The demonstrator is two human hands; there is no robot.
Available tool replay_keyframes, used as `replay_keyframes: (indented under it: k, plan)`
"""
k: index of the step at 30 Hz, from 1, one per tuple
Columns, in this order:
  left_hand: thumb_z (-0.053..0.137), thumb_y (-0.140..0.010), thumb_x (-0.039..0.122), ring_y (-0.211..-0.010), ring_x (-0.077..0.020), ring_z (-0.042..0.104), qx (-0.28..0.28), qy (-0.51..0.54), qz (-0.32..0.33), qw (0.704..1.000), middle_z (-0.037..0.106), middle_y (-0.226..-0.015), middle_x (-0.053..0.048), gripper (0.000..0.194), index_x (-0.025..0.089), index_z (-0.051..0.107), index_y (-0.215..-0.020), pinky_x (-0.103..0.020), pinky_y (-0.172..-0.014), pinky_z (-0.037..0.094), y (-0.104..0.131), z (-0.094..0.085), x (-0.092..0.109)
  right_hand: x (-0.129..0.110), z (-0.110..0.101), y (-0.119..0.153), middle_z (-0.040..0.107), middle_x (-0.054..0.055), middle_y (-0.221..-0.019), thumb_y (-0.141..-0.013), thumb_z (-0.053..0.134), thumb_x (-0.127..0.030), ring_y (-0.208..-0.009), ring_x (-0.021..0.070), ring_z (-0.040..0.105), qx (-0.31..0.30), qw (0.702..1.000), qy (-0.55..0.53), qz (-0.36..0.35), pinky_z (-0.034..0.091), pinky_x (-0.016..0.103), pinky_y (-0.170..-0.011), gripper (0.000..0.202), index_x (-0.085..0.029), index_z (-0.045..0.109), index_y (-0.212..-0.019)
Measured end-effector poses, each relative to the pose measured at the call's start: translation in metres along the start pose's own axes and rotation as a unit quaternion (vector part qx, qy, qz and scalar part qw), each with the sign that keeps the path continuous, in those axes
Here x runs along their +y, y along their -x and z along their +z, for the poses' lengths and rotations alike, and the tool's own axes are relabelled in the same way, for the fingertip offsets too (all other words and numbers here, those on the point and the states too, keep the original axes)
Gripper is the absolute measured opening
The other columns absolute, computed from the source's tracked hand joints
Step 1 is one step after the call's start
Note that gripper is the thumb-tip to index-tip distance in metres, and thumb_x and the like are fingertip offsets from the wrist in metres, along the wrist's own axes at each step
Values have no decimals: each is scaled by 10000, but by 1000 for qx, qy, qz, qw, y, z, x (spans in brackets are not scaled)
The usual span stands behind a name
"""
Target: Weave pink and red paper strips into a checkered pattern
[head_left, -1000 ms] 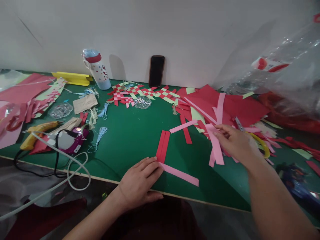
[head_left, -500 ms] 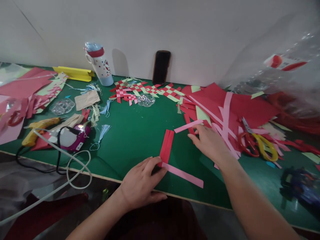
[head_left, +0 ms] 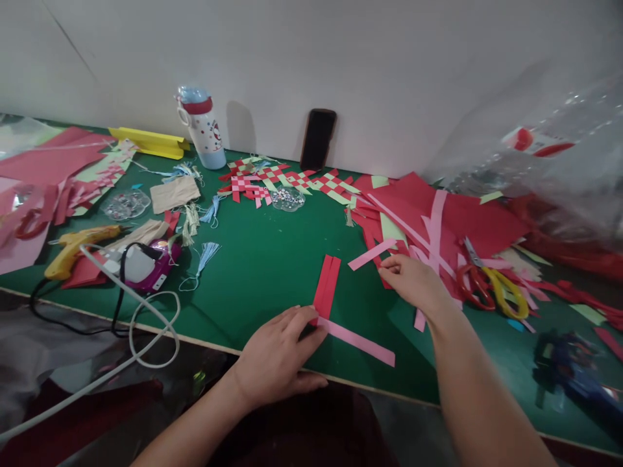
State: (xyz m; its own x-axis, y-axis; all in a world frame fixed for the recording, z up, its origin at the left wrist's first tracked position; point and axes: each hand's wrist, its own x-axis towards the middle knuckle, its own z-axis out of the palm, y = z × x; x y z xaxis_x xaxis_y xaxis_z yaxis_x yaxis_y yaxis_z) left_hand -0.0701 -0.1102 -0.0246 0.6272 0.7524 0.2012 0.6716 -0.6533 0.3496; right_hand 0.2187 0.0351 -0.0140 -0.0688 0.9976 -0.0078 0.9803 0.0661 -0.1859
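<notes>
Red paper strips (head_left: 332, 288), two of them, lie side by side on the green tabletop (head_left: 267, 272) in the head view, in front of the person, with their near ends under the fingers of the left hand (head_left: 275, 350). A long pink strip (head_left: 363, 342) extends from the same fingers toward the right, at an angle to the red pair. The left thumb stands apart from the fingers; whether any of these fingers clamp the paper cannot be told. Right hand (head_left: 418, 282): thumb and forefinger are together at the near end of another red strip (head_left: 372, 235), which a short pink strip (head_left: 372, 254) crosses; closure on the paper cannot be confirmed. Two pairs of scissors (head_left: 511, 298) lie farther right, apart from both hands. Step in hand, as judged: securing the laid strips with the left hand while the right addresses a loose one. The next move calls for steady left-hand pressure and a confirmed fingertip hold on a single strip before lifting.
</notes>
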Motion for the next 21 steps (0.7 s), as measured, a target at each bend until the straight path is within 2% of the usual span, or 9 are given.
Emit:
replay_keyframes:
  k: [2, 4, 7, 10, 12, 14, 18, 21]
  plan:
    - [708, -782, 518, -1220, -315, 514, 0, 3, -2, 1000, 468, -1345, -138, 659, 162, 504, -1297, -454, -1064, 452, 0, -1, 0, -1, -1, 1, 698, -1, -631, -774, 535, -314, -526, 183, 622, 1, 1000, -1, -10, 396, 282, -456, 162, -248, 660, -696]
    - [705, -785, 517, -1216, -316, 517, -1, 6, -4, 1000, 473, -1341, -137, 644, 164, 509, -1288, -457, -1060, 454, 0, -1, 0, -2, -3, -3, 699, 13, -659, -785, 519, -293, -563, 193, 626, 15, 1000, 2, -25, 413, 293, -480, 168, -243, 664, -716]
    - [704, -785, 522, -1216, -318, 517, -1, 9, -3, 1000, 473, -1344, -137, 643, 167, 510, -1286, -456, -1052, 461, 0, -2, 0, -2, -8, -17, 730, 81, -937, -826, 464, -248, -815, 243, 660, 57, 997, 4, -60, 488, 347, -663, 255, -210, 688, -940]
    - [715, -775, 523, -1212, -318, 518, -1, 8, -4, 1000, 476, -1344, -139, 657, 163, 510, -1285, -456, -1048, 465, 0, -2, 0, 1, -10, -35, 673, 96, -1206, -806, 442, -150, -1081, 276, 592, 72, 991, 5, -113, 456, 409, -892, 399, -196, 661, -1136]
    - [726, -766, 517, -1208, -313, 520, 1, 11, -8, 1000, 479, -1343, -135, 671, 166, 505, -1294, -455, -1053, 460, 0, -1, 0, 5, -10, -43, 688, 79, -1188, -784, 457, -122, -1097, 281, 575, 67, 988, 4, -139, 439, 425, -926, 422, -212, 675, -1135]
    - [735, -759, 512, -1206, -310, 523, 2, 15, -7, 1000, 482, -1342, -132, 684, 167, 502, -1302, -454, -1060, 454, -1, -1, 0, 10, -10, -46, 723, 72, -1087, -789, 479, -142, -1049, 280, 587, 64, 987, 1, -150, 439, 431, -923, 359, -223, 708, -1053]
    - [739, -753, 518, -1234, -317, 508, 5, 21, 0, 1000, 493, -1346, -133, 701, 166, 499, -1309, -461, -1080, 437, -1, 2, -2, 28, -19, -43, 738, 59, -985, -827, 532, -252, -998, 258, 603, 75, 990, -19, -117, 448, 391, -882, 222, -232, 728, -929]
    - [728, -764, 523, -1259, -318, 493, 7, 27, 6, 1000, 509, -1343, -128, 705, 163, 488, -1321, -470, -1096, 422, 0, 6, -3, 49, -36, -41, 727, 88, -995, -869, 521, -331, -894, 218, 636, 111, 993, -39, -26, 460, 336, -771, 273, -201, 699, -1029]
